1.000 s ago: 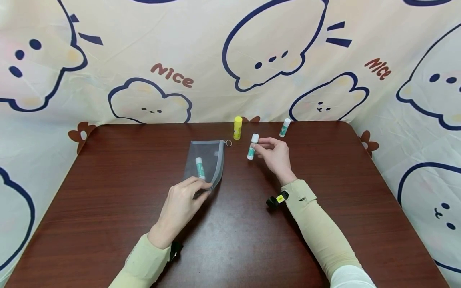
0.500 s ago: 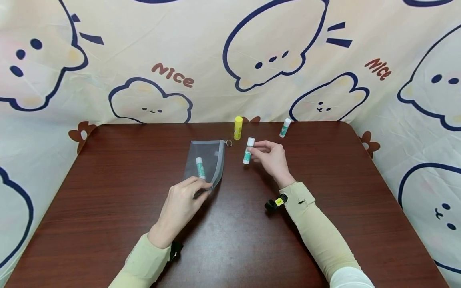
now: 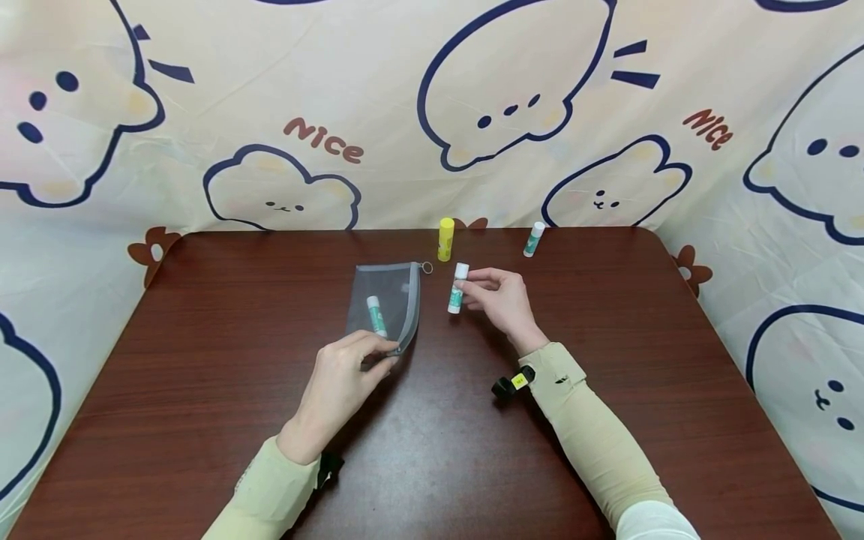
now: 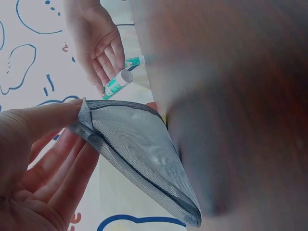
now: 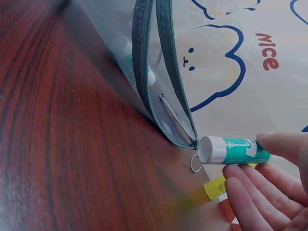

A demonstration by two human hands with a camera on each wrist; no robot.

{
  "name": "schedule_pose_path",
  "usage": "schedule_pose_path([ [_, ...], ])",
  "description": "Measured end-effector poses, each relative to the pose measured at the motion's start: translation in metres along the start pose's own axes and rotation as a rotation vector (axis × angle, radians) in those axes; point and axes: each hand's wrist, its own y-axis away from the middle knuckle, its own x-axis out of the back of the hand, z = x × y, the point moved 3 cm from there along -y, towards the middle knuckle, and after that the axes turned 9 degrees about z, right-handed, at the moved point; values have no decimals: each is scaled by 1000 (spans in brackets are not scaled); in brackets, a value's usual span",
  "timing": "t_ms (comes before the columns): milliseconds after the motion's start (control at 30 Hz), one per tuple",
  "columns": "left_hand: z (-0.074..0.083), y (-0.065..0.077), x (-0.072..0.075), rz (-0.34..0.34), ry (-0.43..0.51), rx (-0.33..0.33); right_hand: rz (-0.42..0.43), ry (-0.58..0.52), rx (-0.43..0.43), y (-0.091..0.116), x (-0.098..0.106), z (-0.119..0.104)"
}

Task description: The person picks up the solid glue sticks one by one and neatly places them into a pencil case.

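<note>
My left hand [image 3: 347, 375] pinches the near corner of a grey mesh zip pouch [image 3: 388, 281], whose zipper side gapes to the right. Inside the pouch a green-and-white glue stick [image 3: 376, 315] shows through the mesh. Between thumb and fingertips my right hand [image 3: 502, 300] holds a second green-and-white glue stick [image 3: 457, 289], nearly upright, a short way right of the pouch opening. In the right wrist view this held glue stick [image 5: 236, 150] has its white end toward the pouch, close by the zipper pull ring [image 5: 195, 162].
At the back of the brown table [image 3: 432, 465] stands a yellow glue stick [image 3: 445, 240]. Another green-and-white glue stick [image 3: 534, 240] stands farther right, near the back edge. A patterned cloth [image 3: 391, 90] hangs behind the table.
My right hand has moved left and slightly nearer me with its glue stick, closer to the pouch. The left hand stays at the pouch's corner, and the pouch has barely shifted.
</note>
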Motion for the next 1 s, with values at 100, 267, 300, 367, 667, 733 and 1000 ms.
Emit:
schedule_pose_path([
  [100,0,0,0,0,-1,7,-16,-2,-15,2,-3,0],
  [267,-1,1,0,-2,1,8,-43,1,-44,4,-8,0],
  [300,-1,1,0,-3,0,7,-49,1,-48,4,-9,0],
  [367,-2,0,0,-7,-7,4,-59,1,-52,4,-12,2],
  [667,-3,-2,-1,-34,-58,40,-102,-38,-97,2,-25,7],
  [733,-3,-2,-2,-45,-60,57,-110,-41,-122,2,-28,8],
  [1000,-2,0,-6,-70,-76,127,-148,-27,-183,-2,-42,12],
])
